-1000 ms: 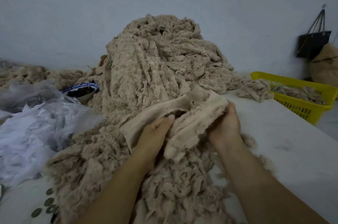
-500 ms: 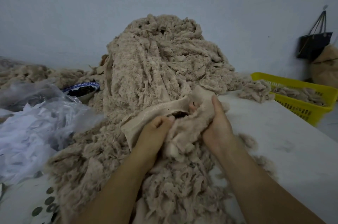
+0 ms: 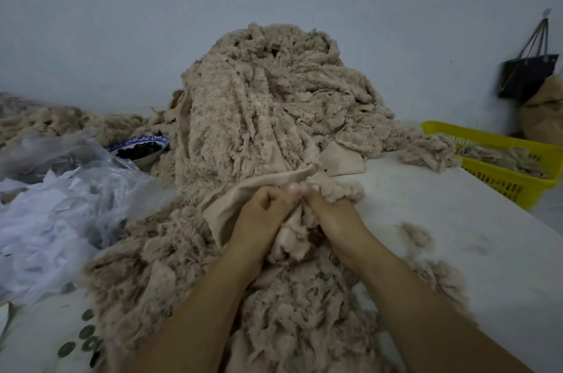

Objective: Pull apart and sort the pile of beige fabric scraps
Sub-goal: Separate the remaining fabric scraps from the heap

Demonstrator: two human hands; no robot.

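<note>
A tall pile of beige fabric scraps rises against the wall and spreads down toward me over the white table. At its foot lies a smooth-backed beige scrap, bunched between both hands. My left hand grips its left part with curled fingers. My right hand grips its fluffy right end, fingertips meeting the left hand's. A flat beige piece lies just behind the hands.
A yellow plastic basket with scraps sits at the right table edge. Crumpled clear plastic and white material lie on the left, with a blue-rimmed bowl of dark bits behind. A dark bag hangs on the wall.
Both hands have come together on the scrap, gathering it into a tighter bunch. The right hand slid left and closed round the fluffy end; a flat beige piece now lies uncovered behind them.
</note>
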